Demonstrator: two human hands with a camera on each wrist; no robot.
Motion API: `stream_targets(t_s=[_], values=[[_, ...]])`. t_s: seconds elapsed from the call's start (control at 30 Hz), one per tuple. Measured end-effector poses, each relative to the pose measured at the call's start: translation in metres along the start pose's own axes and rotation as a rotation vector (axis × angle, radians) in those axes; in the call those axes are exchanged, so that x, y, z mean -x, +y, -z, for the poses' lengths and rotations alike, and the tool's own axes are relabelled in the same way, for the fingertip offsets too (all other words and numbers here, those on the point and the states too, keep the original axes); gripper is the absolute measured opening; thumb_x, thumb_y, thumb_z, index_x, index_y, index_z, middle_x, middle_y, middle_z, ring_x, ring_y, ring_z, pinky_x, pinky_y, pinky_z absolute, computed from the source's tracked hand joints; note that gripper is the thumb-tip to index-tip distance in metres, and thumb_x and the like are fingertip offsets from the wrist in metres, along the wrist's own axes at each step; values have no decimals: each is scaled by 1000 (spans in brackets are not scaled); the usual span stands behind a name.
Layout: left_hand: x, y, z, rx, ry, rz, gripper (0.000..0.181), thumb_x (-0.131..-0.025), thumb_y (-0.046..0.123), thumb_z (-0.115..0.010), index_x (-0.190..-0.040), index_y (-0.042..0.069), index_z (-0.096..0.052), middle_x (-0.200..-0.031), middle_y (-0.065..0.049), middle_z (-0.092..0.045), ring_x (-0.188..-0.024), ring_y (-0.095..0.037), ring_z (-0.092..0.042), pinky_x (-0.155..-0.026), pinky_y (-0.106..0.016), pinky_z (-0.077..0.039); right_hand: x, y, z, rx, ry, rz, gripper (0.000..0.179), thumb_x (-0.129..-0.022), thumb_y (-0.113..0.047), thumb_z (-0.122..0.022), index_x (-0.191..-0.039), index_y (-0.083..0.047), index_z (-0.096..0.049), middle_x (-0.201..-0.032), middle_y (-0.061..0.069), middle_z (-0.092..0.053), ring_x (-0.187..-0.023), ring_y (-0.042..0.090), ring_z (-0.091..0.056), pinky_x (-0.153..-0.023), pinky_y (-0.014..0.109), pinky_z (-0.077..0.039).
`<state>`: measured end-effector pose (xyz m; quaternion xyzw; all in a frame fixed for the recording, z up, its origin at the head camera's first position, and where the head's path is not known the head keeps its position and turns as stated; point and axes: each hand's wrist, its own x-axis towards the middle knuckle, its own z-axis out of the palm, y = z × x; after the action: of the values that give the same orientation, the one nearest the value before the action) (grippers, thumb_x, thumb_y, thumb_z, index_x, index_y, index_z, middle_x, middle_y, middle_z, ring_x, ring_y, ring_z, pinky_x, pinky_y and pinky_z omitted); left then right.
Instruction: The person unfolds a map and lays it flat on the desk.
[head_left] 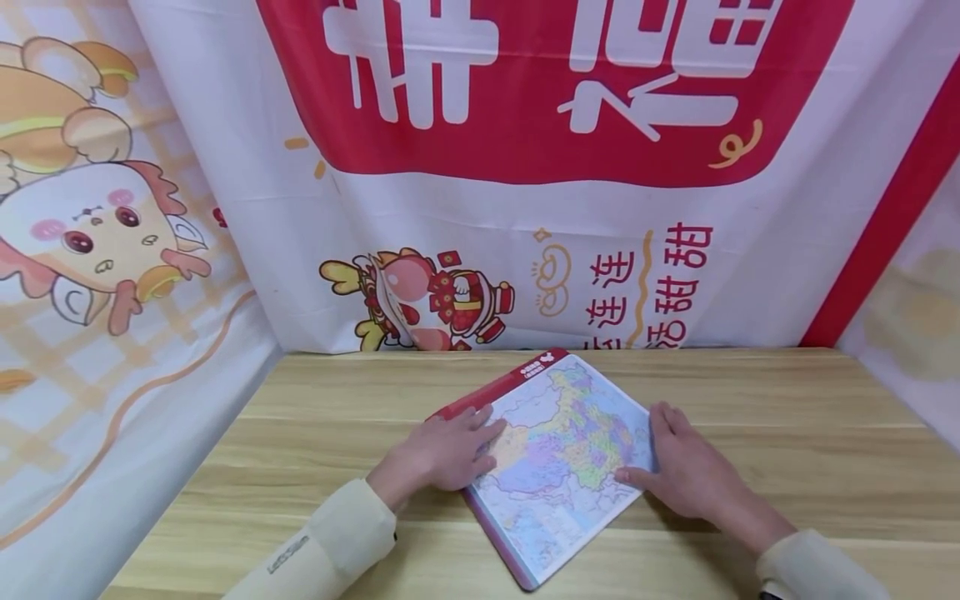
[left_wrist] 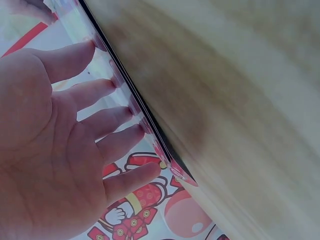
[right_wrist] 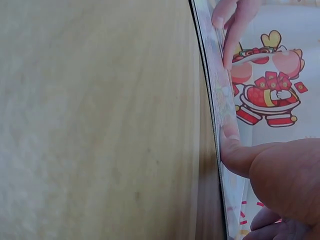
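A flat map board [head_left: 540,450] with a red header strip and a colored map lies turned at an angle on the wooden table. My left hand [head_left: 453,450] rests on its left part, fingers spread and fairly straight; in the left wrist view, the fingertips of the left hand [left_wrist: 60,135] touch the printed face near the board's dark edge. My right hand [head_left: 693,467] lies at the right corner. Its thumb [right_wrist: 237,152] touches the top face, while the other fingers extend along the outer side. What lies under the board is hidden.
The wooden table [head_left: 337,392] surrounds the board. A white and red printed cloth [head_left: 450,208] hangs behind the table's far edge, close to the board's top corner. Another patterned cloth [head_left: 97,350] hangs along the left side.
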<state>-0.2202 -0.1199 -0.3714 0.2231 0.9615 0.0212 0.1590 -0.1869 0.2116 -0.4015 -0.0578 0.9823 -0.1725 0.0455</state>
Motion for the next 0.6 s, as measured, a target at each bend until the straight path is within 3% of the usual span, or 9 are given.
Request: stream_targets(t_s=[0.13,0.3,0.6], values=[[4,-1,-1,-8,3,-5,71,-102,49,-63,-166,31,-38,-178,1,-28,-165,-25,-27,-127,-64,-33,-3,0,1,8,-6,-17,125,-87,-68,-76,-163,14,-19,-168,42,-17,-152,62,-27,-121,73,-32],[0,-1,0,-10,17,-14,71,-102,49,-64,-166,30,-39,-178,1,-27,-166,-25,-26,-128,-64,-32,2,-3,0,48,25,32,120,-89,-66,-76,-162,13,-24,-169,39,-22,-154,59,-26,-122,71,-32],[-23,0,8,3,51,-93,68,-105,43,-61,-166,24,-38,-177,0,-28,-167,-26,-19,-132,-63,-23,23,-19,-5,46,-5,79,116,-89,-73,-70,-158,14,-36,-165,38,-34,-152,56,-38,-118,69,-41]])
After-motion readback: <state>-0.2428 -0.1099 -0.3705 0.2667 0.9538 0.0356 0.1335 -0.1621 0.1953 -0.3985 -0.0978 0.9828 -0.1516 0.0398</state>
